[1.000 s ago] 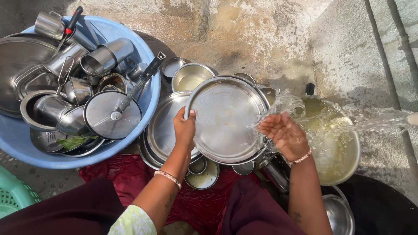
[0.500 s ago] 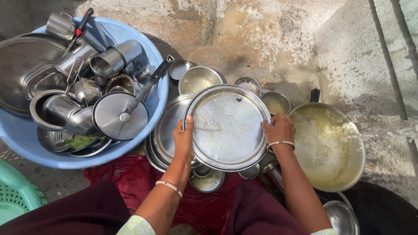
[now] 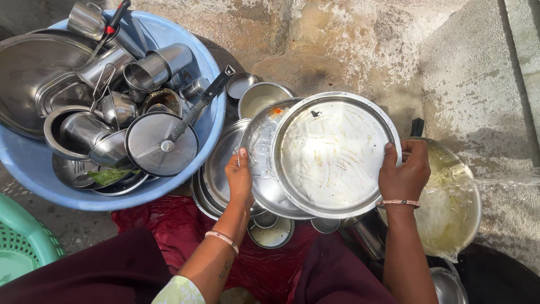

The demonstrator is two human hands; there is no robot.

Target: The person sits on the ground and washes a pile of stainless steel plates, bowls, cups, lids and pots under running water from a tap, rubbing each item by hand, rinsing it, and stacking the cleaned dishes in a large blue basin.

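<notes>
My right hand (image 3: pixel 406 169) grips the right rim of a round steel plate (image 3: pixel 332 152) smeared with food streaks. That plate is held tilted above a second steel plate (image 3: pixel 260 163). My left hand (image 3: pixel 239 177) holds the left edge of this lower plate. Both plates hover over a stack of steel plates (image 3: pixel 216 174) and small bowls on the ground. A bangle circles each wrist.
A blue plastic tub (image 3: pixel 185 180) at left is piled with steel cups, lids, pans and ladles. A wide steel pan (image 3: pixel 455 208) at right takes a stream of water. Small bowls (image 3: pixel 261 98) sit behind the plates. A green basket (image 3: pixel 22 247) is at lower left; stone floor beyond.
My right hand left the water stream and took the plate's right rim. The single plate I held is now two, the top one shifted right off the lower one.
</notes>
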